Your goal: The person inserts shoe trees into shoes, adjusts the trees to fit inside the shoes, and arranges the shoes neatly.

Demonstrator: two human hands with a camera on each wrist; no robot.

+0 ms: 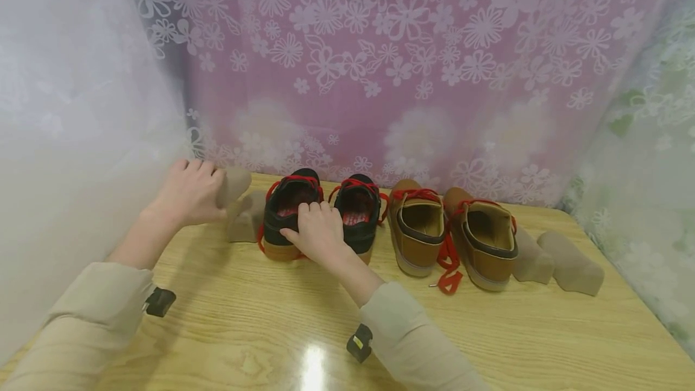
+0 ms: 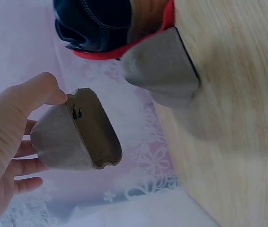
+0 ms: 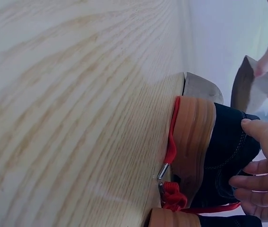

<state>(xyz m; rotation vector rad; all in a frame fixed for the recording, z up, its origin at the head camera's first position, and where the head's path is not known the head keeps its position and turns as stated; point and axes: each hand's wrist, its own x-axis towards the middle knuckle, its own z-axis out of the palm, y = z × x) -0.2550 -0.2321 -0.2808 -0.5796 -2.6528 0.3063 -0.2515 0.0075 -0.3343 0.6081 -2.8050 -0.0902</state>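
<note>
My left hand (image 1: 191,193) holds a grey-brown moulded shoe insert (image 1: 236,183), raised above the table at the far left. In the left wrist view, the hollow open end of this insert (image 2: 60,142) faces away from the palm, with the thumb on its edge and the fingers behind. A second, similar insert (image 1: 244,217) lies beside the left black shoe (image 1: 278,237). My right hand (image 1: 321,233) is at that shoe's heel. In the right wrist view, its thumb presses one side of the dark heel (image 3: 224,137) and its curled fingers lie against the other side.
Another black shoe (image 1: 358,237) with red laces stands just right of it. Two brown shoes (image 1: 412,252) follow, a loose red lace (image 1: 449,270) between them. Two more inserts (image 1: 572,263) lie at the right. A pink floral curtain (image 1: 380,77) hangs behind the wooden table (image 1: 244,330).
</note>
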